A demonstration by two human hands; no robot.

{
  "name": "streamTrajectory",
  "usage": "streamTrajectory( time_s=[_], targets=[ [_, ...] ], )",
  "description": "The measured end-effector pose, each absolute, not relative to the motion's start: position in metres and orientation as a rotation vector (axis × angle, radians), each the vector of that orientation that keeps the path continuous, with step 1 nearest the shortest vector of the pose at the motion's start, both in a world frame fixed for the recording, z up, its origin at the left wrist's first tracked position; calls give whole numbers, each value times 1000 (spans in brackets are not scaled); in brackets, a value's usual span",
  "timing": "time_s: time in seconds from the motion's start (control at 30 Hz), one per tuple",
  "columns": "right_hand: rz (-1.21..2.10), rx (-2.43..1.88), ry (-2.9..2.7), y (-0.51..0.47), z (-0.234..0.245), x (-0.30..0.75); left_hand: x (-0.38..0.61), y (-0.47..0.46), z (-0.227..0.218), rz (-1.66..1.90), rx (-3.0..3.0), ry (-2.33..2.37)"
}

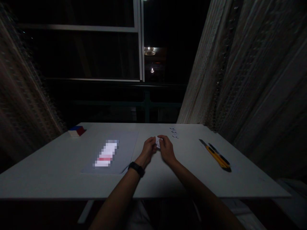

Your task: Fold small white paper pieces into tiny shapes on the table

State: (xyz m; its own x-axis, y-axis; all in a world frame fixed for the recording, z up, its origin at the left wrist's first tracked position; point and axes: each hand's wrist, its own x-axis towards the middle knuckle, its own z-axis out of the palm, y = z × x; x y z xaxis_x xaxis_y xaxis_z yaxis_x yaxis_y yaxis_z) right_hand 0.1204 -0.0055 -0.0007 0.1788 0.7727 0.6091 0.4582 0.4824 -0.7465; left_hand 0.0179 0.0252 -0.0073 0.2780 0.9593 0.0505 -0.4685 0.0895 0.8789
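A small piece of white paper (157, 142) is pinched between my two hands above the middle of the table. My left hand (149, 148), with a dark band on its wrist, closes on the paper's left side. On the other side my right hand (167, 149) grips it with bent fingers. Some of the paper is hidden behind the fingers. Just beyond the hands lie several small paper pieces (174, 132) with dark marks, set in a short column.
White sheets (126, 150) lie at the left under a lit, blurred-out screen (106, 153). A coloured cube (76, 131) sits at the far left. To the right rest a yellow box cutter (216, 156) and a dark pen (219, 154). Curtains (203, 70) flank the white table (59, 179).
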Motion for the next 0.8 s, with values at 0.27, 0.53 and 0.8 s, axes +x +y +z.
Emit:
streamTrajectory(
  time_s=[0.27, 0.53, 0.8],
  targets=[
    [304, -1130, -1463, -3, -3, 121, 18, 24, -7, 1195, 958, 681],
    [319, -1131, -1464, -4, -2, 122, 18, 26, -8, 1189, 959, 669],
    [328, -1105, -1461, -4, -2, 122, 18, 25, -8, 1179, 950, 668]
  ],
)
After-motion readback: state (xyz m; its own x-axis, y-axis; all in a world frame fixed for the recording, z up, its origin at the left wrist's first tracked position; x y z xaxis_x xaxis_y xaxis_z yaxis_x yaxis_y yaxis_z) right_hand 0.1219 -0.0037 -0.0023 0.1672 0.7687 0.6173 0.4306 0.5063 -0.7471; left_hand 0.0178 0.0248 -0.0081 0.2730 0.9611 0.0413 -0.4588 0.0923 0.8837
